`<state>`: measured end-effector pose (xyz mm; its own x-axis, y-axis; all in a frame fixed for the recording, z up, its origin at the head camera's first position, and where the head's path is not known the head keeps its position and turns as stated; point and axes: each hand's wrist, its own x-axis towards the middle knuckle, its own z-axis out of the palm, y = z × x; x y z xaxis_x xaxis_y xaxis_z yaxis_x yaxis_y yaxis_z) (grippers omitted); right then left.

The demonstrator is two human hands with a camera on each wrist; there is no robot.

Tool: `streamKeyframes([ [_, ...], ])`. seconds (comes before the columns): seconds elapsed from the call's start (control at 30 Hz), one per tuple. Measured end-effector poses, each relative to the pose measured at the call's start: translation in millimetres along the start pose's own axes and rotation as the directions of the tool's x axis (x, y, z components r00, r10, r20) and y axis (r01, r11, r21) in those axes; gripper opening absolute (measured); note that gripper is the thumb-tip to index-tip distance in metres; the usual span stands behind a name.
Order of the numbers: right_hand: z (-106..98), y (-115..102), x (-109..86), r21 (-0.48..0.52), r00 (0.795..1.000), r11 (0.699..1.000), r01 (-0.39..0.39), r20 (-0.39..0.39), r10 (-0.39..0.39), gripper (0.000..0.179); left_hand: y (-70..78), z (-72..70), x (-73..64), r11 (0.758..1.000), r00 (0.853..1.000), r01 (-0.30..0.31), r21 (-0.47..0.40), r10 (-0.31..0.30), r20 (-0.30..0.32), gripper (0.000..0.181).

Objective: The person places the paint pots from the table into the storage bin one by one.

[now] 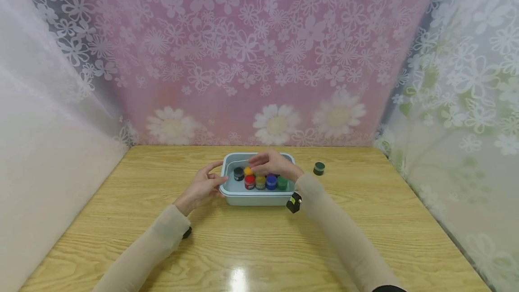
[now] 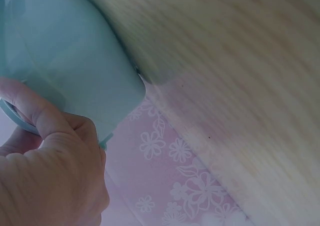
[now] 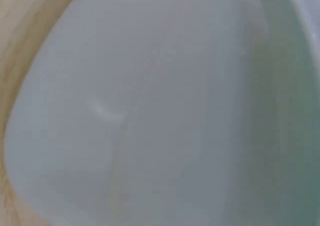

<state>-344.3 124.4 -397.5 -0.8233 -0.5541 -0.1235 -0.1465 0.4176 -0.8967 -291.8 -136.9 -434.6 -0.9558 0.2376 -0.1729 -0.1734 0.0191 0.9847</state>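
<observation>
A light blue plastic basin stands on the table with several small paint jars in it. My left hand grips its left rim, the thumb over the edge; the left wrist view shows this hand at the basin's wall. Over the jars is my right hand, its fingers extended to the left near an orange-lidded jar. No jar shows between those fingers. A black jar sits at the left inside. In front are a red jar, a blue jar and a green jar.
A dark green jar stands on the wooden table, right of the basin. Floral curtains hang behind the table and at both sides. The right wrist view holds mostly the basin's pale, blurred wall.
</observation>
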Motion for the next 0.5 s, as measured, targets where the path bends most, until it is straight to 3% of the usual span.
streamKeyframes([
  [0.23, -10.9, 0.3, -16.5, 0.059, 1.000, 0.998, 0.020, 0.010, -0.020, 0.045, 0.7, -1.5, 1.1, 1.000, 1.000, 0.003, -0.011, -0.003, -0.005, 0.065],
  [0.5, -28.5, 8.6, -32.9, 0.060, 0.999, 0.997, 0.047, 0.005, -0.047, 0.045, 4.0, 0.8, -4.0, 0.999, 1.000, 0.004, 0.037, -0.003, -0.003, 0.066],
])
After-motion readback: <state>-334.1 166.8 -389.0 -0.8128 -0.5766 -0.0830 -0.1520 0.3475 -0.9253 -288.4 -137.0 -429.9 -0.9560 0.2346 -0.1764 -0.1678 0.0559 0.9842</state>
